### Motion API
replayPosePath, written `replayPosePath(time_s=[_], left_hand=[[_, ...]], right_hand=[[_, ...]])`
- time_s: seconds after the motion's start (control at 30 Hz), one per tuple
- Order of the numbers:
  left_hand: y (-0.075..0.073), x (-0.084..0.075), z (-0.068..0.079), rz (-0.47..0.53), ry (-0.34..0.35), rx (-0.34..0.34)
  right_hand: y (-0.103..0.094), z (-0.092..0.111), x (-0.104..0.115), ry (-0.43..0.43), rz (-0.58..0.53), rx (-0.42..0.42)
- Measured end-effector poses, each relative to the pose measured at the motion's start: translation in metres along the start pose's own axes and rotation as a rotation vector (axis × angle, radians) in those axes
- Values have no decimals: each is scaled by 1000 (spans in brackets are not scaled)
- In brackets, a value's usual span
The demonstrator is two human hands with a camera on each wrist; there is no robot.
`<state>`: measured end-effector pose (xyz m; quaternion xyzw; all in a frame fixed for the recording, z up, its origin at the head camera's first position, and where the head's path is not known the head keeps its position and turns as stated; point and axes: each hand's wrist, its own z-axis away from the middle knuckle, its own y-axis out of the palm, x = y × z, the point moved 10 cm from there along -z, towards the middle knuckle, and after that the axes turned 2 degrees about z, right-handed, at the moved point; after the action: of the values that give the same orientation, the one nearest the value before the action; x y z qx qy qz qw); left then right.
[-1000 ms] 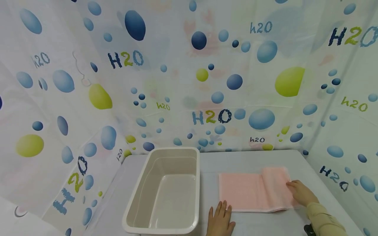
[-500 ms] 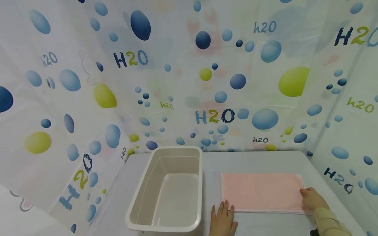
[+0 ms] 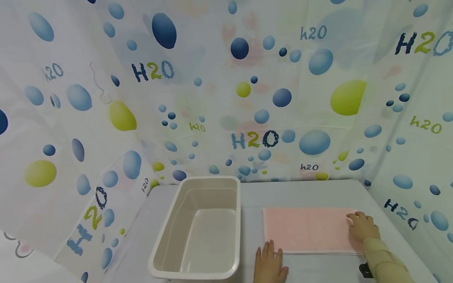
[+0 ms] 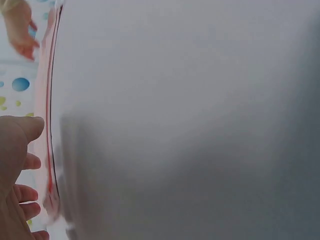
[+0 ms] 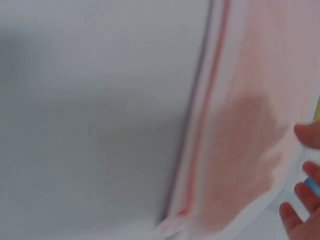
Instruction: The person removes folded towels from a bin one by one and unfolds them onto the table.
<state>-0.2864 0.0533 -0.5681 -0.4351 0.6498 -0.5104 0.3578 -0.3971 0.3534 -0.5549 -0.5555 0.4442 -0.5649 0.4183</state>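
A pink folded towel lies flat on the table, its long side running left to right. At its near left corner is my left hand, fingers straight and slightly spread, fingertips at the towel's edge. My right hand is over the towel's right end with its fingers apart. In the right wrist view, that hand's fingers hold nothing, and its shadow falls on the towel. The left wrist view shows the towel's layered edge beside the left hand.
A beige rectangular basin stands on the white table to the left of the towel. Dark material shows beneath the right sleeve. A curtain printed with bubbles and H2O lettering surrounds the table's back and sides.
The right hand drew the towel's folded-over right part outward to the right until it lay flat. It then let go and moved back over the towel. The left hand stayed at the corner.
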Motion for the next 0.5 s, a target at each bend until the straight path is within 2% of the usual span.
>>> replayPosePath(time_s=[0.1, 0.23, 0.3, 0.37, 0.43, 0.5], left_hand=[[-2, -22, -8, -37, 62, -8], [-2, -56, -20, -72, 138, 24], [2, -69, -24, -66, 155, 78], [10, -78, -26, -36, 150, 159], [21, -83, -26, -6, 131, 248], [31, -86, -25, 10, 110, 308]], right_hand=[[0, -12, 31, -148, -15, -38], [9, -24, 71, -272, -20, -38], [17, -27, 86, -301, -35, -20], [26, -29, 95, -313, -55, 6], [37, -29, 100, -315, -64, 40], [46, -29, 100, -306, -57, 64]])
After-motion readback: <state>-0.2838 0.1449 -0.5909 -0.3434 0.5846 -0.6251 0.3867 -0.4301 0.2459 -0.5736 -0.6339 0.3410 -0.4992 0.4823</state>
